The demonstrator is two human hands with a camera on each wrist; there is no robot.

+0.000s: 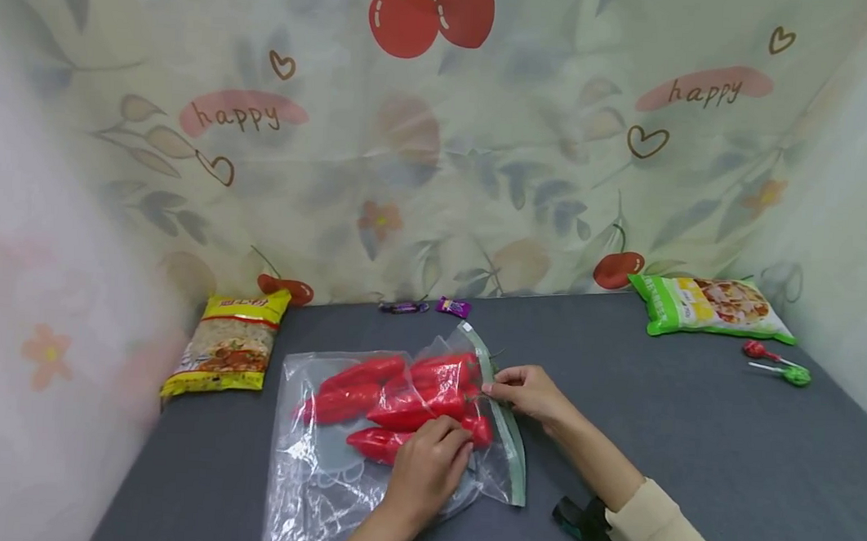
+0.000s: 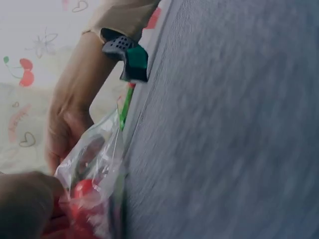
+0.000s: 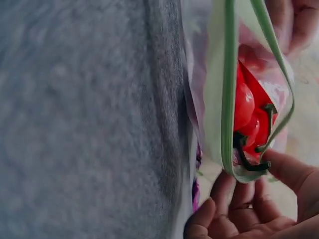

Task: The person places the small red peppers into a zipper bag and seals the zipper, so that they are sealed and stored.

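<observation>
A clear zip bag (image 1: 298,476) with a pale green seal strip lies on the dark tabletop, several red peppers (image 1: 404,408) inside it. Its mouth faces right, and the right wrist view shows the two edges of the strip (image 3: 228,89) apart, with green stems (image 3: 244,152) near the opening. My left hand (image 1: 430,466) grips the bag's plastic over the lowest pepper, fingers curled; in the left wrist view that hand (image 2: 27,204) is dark and partly cut off. My right hand (image 1: 533,394) pinches the mouth's far edge beside a pepper stem.
A yellow food packet (image 1: 231,342) leans at the back left. Two small purple wrapped sweets (image 1: 454,307) lie by the back wall. At the back right are a green packet (image 1: 718,308) and red and green lollipops (image 1: 796,374). A dark strap device (image 1: 578,519) sits at the right wrist.
</observation>
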